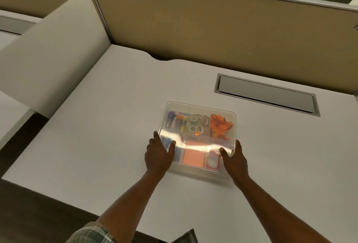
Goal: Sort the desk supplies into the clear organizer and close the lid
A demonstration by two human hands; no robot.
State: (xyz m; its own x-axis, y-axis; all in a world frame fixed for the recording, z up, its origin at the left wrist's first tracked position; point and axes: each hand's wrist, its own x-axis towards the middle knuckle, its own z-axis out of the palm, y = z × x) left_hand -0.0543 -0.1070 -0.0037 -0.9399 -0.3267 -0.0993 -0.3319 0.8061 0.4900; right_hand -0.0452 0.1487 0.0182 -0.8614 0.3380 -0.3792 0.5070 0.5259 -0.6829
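Clear organizer (195, 169) sits mid-surface (96, 146), supplies (220, 126) sorted in its compartments. Lid (199, 109) lies over it; whether it is fully seated, cannot tell. Left hand (157, 153) and right hand (234, 160), apart, each grip a near lid corner, thumbs on top.

Clear organizer (195, 171), compartments full w/ sorted supplies (220, 126), lid (201, 109) over top, not seated.
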